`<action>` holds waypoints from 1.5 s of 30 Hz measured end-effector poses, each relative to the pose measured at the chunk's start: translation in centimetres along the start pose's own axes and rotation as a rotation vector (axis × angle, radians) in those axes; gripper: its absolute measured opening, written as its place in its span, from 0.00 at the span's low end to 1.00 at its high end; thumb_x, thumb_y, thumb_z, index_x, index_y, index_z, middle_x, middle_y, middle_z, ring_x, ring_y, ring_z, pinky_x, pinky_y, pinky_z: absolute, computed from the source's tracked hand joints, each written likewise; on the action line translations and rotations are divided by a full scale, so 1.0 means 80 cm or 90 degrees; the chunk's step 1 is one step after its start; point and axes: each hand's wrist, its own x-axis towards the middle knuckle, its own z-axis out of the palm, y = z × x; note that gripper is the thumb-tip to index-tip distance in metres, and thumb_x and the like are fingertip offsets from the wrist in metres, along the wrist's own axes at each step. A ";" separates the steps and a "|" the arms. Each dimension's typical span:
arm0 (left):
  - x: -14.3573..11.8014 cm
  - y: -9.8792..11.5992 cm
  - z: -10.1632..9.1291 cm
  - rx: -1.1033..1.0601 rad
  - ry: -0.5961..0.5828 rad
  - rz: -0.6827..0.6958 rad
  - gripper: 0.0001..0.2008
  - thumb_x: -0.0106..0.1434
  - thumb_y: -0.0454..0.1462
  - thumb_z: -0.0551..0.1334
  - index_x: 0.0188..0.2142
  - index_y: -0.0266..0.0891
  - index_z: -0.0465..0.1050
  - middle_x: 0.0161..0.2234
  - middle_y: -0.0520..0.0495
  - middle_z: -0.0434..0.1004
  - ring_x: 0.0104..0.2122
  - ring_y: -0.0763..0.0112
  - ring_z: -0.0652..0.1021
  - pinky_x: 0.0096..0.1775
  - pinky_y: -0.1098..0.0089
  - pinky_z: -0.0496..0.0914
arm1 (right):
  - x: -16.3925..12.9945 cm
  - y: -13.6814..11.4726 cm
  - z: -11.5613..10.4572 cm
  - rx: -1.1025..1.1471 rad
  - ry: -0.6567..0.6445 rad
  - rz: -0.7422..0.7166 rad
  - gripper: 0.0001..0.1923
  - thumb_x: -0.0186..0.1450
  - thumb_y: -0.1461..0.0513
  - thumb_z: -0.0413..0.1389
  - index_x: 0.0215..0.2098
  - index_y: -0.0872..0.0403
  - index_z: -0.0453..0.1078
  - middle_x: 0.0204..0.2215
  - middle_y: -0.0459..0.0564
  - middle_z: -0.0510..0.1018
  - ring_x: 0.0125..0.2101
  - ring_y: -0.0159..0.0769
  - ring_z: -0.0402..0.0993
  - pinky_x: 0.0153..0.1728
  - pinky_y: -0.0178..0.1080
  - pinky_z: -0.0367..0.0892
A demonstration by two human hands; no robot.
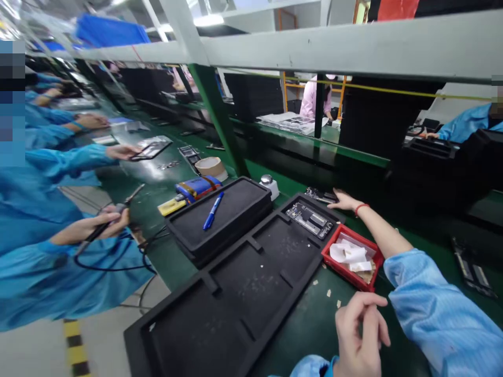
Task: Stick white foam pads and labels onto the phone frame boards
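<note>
Fingers of my right hand (342, 200) lie spread on a board (320, 196) beyond the tray (236, 293), board's length running leftward from them. Left hand (357, 335) curls nearer me, beside the bin (372, 255); any pinch I can't tell.

One pen (213, 210), perhaps two trays (236, 283).

No legible text, labels, brands or numbers anywhere; surfaces too blurred or small to read.

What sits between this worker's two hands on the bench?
A small red tray of white paper scraps lies between the left hand and right hand, in the head view.
</note>
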 end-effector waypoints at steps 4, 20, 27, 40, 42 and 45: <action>0.008 0.009 0.006 -0.016 0.014 0.023 0.18 0.68 0.49 0.59 0.34 0.39 0.80 0.16 0.50 0.71 0.17 0.72 0.69 0.24 0.70 0.67 | -0.011 0.011 -0.033 -0.079 -0.051 0.069 0.22 0.72 0.53 0.55 0.57 0.59 0.69 0.55 0.54 0.72 0.47 0.38 0.77 0.50 0.45 0.74; 0.009 0.017 0.024 -0.053 -0.094 0.074 0.33 0.67 0.44 0.64 0.66 0.45 0.53 0.51 0.41 0.79 0.51 0.62 0.81 0.53 0.64 0.74 | -0.437 -0.148 -0.104 -0.138 0.191 0.128 0.34 0.57 0.56 0.65 0.59 0.51 0.60 0.57 0.61 0.66 0.57 0.52 0.70 0.54 0.52 0.72; 0.002 0.002 0.025 0.110 -0.189 0.243 0.03 0.68 0.36 0.61 0.36 0.41 0.68 0.33 0.51 0.75 0.32 0.72 0.78 0.35 0.75 0.72 | -0.393 -0.175 -0.103 -0.008 0.302 0.092 0.03 0.66 0.60 0.59 0.34 0.50 0.73 0.56 0.57 0.70 0.58 0.47 0.71 0.56 0.50 0.70; 0.003 0.014 0.018 0.181 -0.163 0.318 0.06 0.70 0.36 0.58 0.39 0.39 0.74 0.36 0.47 0.77 0.36 0.69 0.79 0.37 0.73 0.74 | -0.383 -0.175 -0.101 0.020 0.268 0.074 0.05 0.67 0.60 0.61 0.36 0.49 0.80 0.62 0.55 0.68 0.63 0.49 0.66 0.61 0.54 0.65; 0.003 0.015 0.018 0.185 -0.166 0.334 0.06 0.70 0.36 0.58 0.39 0.39 0.74 0.36 0.46 0.77 0.35 0.70 0.79 0.35 0.74 0.74 | -0.379 -0.174 -0.107 0.054 0.237 0.085 0.03 0.65 0.60 0.63 0.34 0.49 0.79 0.61 0.56 0.70 0.62 0.48 0.68 0.60 0.52 0.67; 0.004 0.016 0.017 0.194 -0.172 0.349 0.06 0.69 0.35 0.59 0.38 0.39 0.74 0.35 0.46 0.77 0.33 0.70 0.78 0.32 0.75 0.73 | -0.376 -0.175 -0.115 0.039 0.209 0.043 0.02 0.65 0.62 0.62 0.33 0.50 0.78 0.60 0.55 0.71 0.61 0.47 0.69 0.60 0.51 0.67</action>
